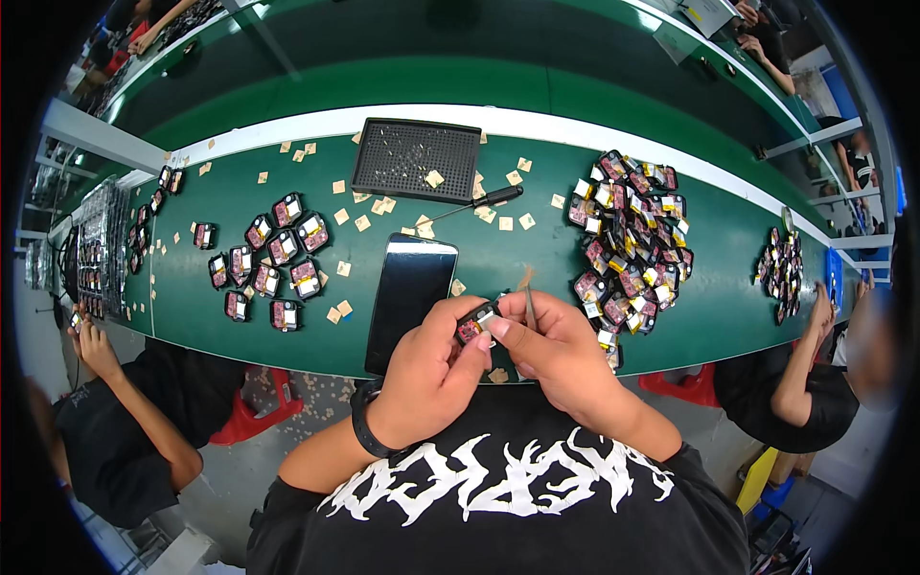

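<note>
Near the table's front edge, my left hand (431, 372) is closed round a small black electronic housing (471, 327) with a pink circuit board and a pale silvery part showing. My right hand (563, 353) presses its thumb on that pale part. Between the right fingers is a slim metal tool, seemingly tweezers (530, 310), pointing away from me; a tan scrap (526, 278) shows at its tip. Left of my hands lies a dark smartphone (414, 278). Beyond it are a screwdriver (498, 195) with a black handle and a black ribbed tray (418, 161).
A heap of similar housings (632, 249) stands to the right, with several more (283, 246) spread at left. Small tan squares (362, 223) are scattered over the green table (517, 259). Co-workers sit at both sides, one hand (96, 347) at far left, another (821, 311) at far right.
</note>
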`<state>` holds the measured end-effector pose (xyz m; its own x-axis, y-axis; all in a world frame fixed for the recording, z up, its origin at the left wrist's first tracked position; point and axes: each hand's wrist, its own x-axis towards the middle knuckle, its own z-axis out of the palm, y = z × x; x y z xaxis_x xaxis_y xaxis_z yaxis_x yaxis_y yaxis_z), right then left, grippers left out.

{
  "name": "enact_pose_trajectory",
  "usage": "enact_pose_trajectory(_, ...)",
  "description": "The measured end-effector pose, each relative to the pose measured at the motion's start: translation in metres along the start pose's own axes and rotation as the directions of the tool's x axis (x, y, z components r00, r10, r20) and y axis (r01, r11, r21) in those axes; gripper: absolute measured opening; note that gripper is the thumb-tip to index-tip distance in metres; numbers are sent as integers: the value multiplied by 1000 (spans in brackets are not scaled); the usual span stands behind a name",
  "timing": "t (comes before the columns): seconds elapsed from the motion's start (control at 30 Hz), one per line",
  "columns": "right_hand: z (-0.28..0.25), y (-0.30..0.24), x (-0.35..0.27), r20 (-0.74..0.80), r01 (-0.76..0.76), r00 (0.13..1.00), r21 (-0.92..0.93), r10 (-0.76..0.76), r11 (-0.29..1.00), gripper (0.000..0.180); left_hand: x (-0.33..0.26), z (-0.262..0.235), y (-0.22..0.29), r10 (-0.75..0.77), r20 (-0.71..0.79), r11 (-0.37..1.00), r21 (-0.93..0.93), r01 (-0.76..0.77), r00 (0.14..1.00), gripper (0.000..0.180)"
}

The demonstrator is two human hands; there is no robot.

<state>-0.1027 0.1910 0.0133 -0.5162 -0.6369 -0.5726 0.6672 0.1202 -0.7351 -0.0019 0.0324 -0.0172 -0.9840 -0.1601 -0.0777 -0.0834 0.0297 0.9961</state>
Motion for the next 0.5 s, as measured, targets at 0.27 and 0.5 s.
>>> enact_pose_trajectory(0.27,4,4,-1,-42,43,998,-136,-49,990,18,-4,-16,4,72,44,997,8,-72,996,32)
enact_pose_trajectory(0.5,3,15,-3,-114,152,978,-202,-178,967,18,-7,-12,3,76,49,994,-76,-73,996,31)
